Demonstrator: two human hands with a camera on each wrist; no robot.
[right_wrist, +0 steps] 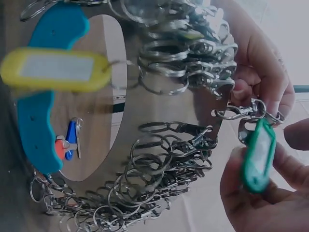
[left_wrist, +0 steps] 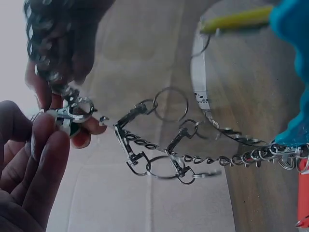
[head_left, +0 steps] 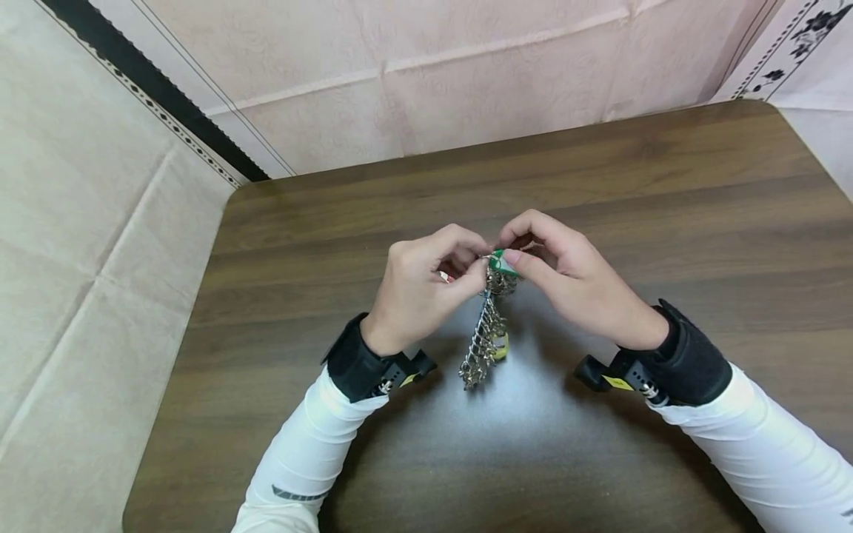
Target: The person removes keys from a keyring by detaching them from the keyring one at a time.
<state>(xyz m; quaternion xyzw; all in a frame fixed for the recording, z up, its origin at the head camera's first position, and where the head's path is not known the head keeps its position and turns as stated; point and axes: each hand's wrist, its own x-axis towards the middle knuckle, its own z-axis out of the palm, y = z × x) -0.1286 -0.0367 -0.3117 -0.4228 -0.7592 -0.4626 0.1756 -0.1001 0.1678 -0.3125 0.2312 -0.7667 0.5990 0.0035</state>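
Tabletop (head_left: pixel 266 459): brown wood grain
Left hand (head_left: pixel 426 285): pinching silver metal chain of clasps and rings (head_left: pixel 481 340) — hanging between both hands
Right hand (head_left: pixel 573 274): pinching green plastic key tag (right_wrist: pixel 259 157) — at chain's top

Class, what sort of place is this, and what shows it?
Probably a makeshift indoor work corner: a wood-grain table, pale patterned hangings behind and beside it, and black wrist straps carrying small devices.

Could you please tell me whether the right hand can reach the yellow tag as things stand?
Probably yes, if the right hand lets go of the green tag: nothing covers the yellow tag in the right wrist view.
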